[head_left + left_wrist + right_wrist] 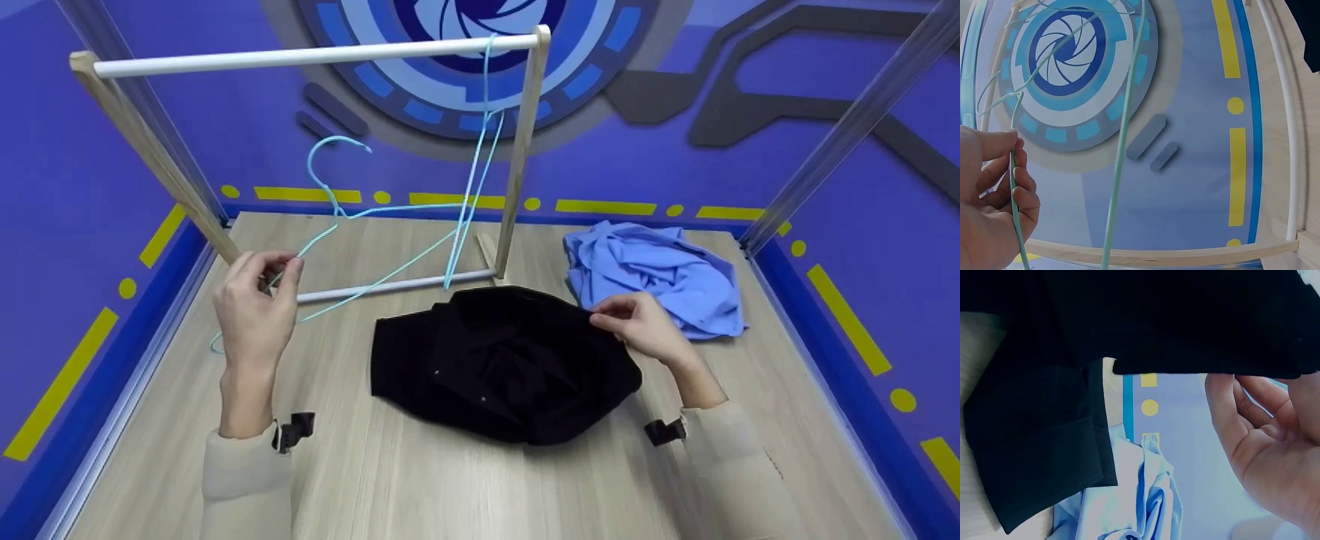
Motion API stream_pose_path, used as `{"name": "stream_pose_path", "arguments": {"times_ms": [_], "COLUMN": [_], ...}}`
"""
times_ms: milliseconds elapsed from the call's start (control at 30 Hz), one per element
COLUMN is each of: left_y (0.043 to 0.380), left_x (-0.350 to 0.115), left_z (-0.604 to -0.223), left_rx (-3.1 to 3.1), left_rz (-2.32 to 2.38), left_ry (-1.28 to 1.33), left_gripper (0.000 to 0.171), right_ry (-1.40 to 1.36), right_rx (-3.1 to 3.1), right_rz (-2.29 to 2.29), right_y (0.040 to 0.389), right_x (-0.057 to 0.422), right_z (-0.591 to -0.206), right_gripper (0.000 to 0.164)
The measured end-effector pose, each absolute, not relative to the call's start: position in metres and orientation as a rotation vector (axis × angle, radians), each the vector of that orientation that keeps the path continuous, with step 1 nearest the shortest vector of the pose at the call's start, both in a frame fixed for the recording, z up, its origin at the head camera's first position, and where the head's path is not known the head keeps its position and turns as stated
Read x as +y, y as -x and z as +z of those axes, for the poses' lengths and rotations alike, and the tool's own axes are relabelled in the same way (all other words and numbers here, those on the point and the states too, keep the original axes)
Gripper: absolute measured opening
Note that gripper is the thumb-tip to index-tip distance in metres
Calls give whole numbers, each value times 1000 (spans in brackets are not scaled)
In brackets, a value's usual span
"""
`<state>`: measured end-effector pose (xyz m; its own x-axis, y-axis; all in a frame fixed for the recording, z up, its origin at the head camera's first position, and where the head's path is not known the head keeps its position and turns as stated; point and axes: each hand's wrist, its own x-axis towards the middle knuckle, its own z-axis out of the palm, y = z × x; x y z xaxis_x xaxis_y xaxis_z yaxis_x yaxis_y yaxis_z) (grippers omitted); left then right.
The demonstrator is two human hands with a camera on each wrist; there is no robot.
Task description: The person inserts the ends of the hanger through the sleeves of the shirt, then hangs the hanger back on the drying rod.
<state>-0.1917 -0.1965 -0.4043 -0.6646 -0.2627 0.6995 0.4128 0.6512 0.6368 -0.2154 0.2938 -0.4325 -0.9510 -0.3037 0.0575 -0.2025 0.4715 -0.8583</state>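
In the head view my left hand [259, 304] pinches the side of a turquoise wire hanger [339, 214] between thumb and fingers. The hanger is held above the table with its hook upward; the left wrist view shows its wire [1120, 152] running past my hand [996, 191]. My right hand [645, 326] pinches the upper right edge of a black garment [510, 367], which lies bunched before me. In the right wrist view that cloth [1185, 326] stretches above the hand [1264, 444], hiding some fingertips.
A clothes rack [315, 57] with white rails and wooden posts stands at the back left. Another turquoise hanger [485, 75] hangs near its right post. A crumpled blue garment [652, 277] lies at the back right. Blue-purple walls [847, 247] enclose the wooden table [352, 465].
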Motion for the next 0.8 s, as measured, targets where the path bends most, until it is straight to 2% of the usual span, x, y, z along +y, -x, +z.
{"name": "stream_pose_path", "arguments": {"times_ms": [433,800], "left_y": [194,194], "left_x": [-202,-205], "left_z": [-409,-413], "left_rx": [-2097,-2198], "left_rz": [-1039,-1063], "left_ry": [142,131], "left_gripper": [9,7], "right_ry": [333,273], "right_rx": [2641,2721], "right_rz": [-1527,-1510], "right_y": [220,243], "right_x": [293,308], "right_z": [-432,-464], "right_gripper": [15,19]}}
